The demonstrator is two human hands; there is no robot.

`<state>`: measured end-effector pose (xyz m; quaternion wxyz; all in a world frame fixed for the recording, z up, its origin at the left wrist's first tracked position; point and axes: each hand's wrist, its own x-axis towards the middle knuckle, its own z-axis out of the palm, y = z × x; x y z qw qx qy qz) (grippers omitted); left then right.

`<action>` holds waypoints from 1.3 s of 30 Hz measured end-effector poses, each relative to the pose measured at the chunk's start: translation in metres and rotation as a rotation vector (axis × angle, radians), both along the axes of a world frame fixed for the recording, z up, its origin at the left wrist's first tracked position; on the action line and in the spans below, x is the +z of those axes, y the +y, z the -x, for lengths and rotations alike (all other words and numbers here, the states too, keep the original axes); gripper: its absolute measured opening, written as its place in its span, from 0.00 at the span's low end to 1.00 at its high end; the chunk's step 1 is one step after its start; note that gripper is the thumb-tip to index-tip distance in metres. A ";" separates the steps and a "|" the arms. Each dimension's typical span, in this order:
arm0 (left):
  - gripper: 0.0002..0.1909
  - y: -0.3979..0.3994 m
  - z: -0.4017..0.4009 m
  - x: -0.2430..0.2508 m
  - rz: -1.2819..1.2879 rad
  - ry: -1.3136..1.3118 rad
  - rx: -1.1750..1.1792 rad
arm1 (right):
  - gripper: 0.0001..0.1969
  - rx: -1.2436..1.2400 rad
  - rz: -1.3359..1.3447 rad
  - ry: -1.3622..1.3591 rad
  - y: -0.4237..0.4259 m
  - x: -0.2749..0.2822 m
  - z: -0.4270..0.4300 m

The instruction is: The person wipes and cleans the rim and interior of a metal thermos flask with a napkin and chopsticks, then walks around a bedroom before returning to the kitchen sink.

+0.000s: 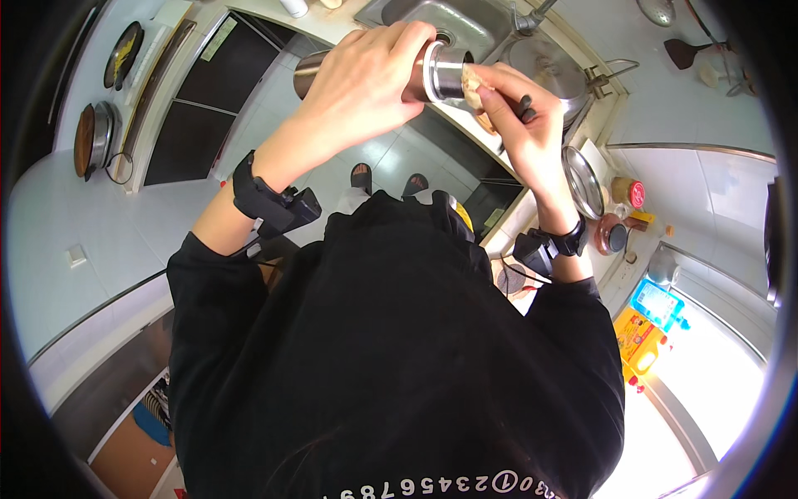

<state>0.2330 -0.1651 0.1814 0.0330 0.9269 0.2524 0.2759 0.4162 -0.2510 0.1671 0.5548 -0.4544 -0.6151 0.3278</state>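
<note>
My left hand (368, 87) is wrapped around a brown metal tumbler (419, 86), tilted on its side in the air with its bare steel mouth (450, 73) pointing right. At that mouth, my right hand (530, 121) pinches a pale, crumpled piece (472, 88), perhaps a sponge or cloth, against the rim. A thin dark stick-like item (525, 107) shows between the right fingers; most of it is hidden. What lies inside the tumbler cannot be seen. Both wrists wear black strapped devices.
Beyond the hands lie a steel sink (480, 31) and tap (528, 24). To the right are a large lidded pot (542, 65), a glass lid (583, 182), jars (611, 234) and a blue bottle (658, 304). A frying pan (123, 56) with yellow food stands left.
</note>
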 end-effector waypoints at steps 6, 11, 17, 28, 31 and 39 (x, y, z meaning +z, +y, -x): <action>0.27 0.000 0.008 0.000 0.257 0.165 0.071 | 0.17 -0.184 -0.253 -0.500 -0.004 0.024 -0.021; 0.26 0.000 0.008 -0.002 0.345 0.204 0.155 | 0.23 -0.116 -0.428 -0.817 0.016 0.017 -0.004; 0.27 0.004 0.034 -0.002 0.490 0.217 0.257 | 0.30 -0.005 -0.413 -0.818 0.028 -0.002 0.027; 0.31 0.001 0.170 -0.021 1.245 -0.435 0.188 | 0.31 0.274 -0.488 -0.575 0.071 -0.005 0.134; 0.29 -0.002 0.242 -0.019 1.485 -0.756 0.285 | 0.17 0.361 -0.346 -0.260 0.094 -0.010 0.184; 0.24 -0.058 0.443 -0.062 1.419 -1.092 0.518 | 0.12 0.680 0.447 0.520 0.132 -0.008 0.343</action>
